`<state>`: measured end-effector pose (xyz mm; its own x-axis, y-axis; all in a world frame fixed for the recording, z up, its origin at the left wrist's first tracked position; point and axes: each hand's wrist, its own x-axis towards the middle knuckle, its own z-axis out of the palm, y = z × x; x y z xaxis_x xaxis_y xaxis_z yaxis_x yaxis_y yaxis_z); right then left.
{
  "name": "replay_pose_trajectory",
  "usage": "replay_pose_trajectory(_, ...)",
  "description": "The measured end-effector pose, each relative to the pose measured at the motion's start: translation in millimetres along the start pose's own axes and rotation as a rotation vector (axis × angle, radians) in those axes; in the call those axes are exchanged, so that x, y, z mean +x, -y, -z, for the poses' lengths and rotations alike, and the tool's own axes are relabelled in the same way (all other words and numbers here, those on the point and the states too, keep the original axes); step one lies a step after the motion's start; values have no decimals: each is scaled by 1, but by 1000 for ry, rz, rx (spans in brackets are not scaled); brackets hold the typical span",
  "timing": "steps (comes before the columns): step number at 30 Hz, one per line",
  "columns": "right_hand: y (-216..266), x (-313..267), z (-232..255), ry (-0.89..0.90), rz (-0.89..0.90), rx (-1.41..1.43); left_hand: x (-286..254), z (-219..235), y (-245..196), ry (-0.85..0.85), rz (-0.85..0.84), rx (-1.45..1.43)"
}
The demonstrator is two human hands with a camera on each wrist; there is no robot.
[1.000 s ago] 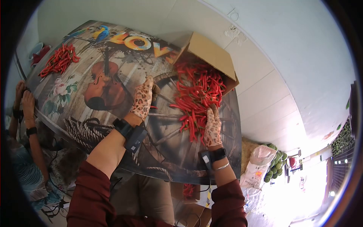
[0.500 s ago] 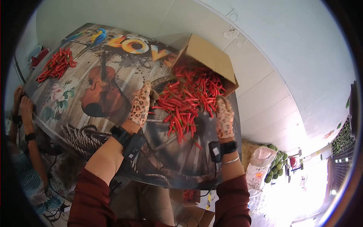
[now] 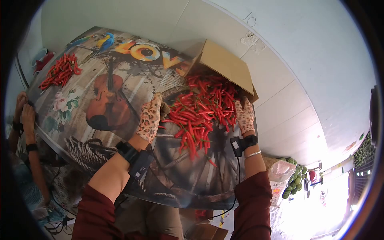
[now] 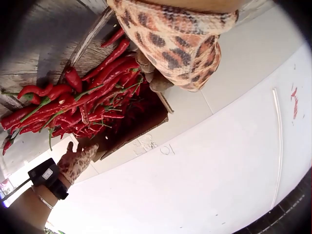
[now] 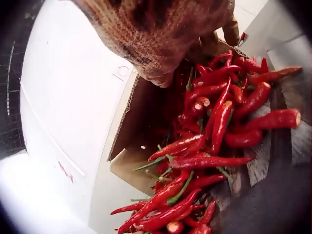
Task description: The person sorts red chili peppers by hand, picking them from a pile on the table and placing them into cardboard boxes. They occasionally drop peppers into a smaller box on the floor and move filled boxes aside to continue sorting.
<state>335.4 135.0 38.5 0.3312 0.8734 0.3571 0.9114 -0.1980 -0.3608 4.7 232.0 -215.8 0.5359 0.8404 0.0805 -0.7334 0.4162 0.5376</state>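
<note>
A heap of red chili peppers (image 3: 200,112) spills from an open cardboard box (image 3: 228,64) onto the printed tabletop. At the heap's left edge is my left hand (image 3: 150,118), in a leopard-print glove with brownish fingertips. Its fingers bend loosely beside the peppers in the left wrist view, and nothing shows in its grasp. My right hand (image 3: 245,115), gloved alike, is on the heap's right side by the box's opening. The left wrist view shows its fingers (image 4: 73,152) spread apart near the box edge. Some of its fingertips are hidden in the right wrist view.
A smaller pile of chili peppers (image 3: 61,71) lies at the table's far left. Another person's hands (image 3: 27,114) rest at the left table edge. The wall (image 3: 276,80) stands behind the box. A sack (image 3: 278,172) and watermelons (image 3: 295,180) are beyond the right edge.
My right hand has left the heap's near end and moved right and away from me, to the box's side. The near peppers have shifted left toward my left hand, which stays nearly in place.
</note>
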Motion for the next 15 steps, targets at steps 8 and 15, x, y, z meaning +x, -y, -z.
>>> replay_pose_trajectory(8,-8,12,-39,22,82,85,-16,-32,-15,7,-130,-48)
replay_pose_trajectory(15,-2,-2,-44,33,88,-16,-59,-128,-30,-357,-309,337)
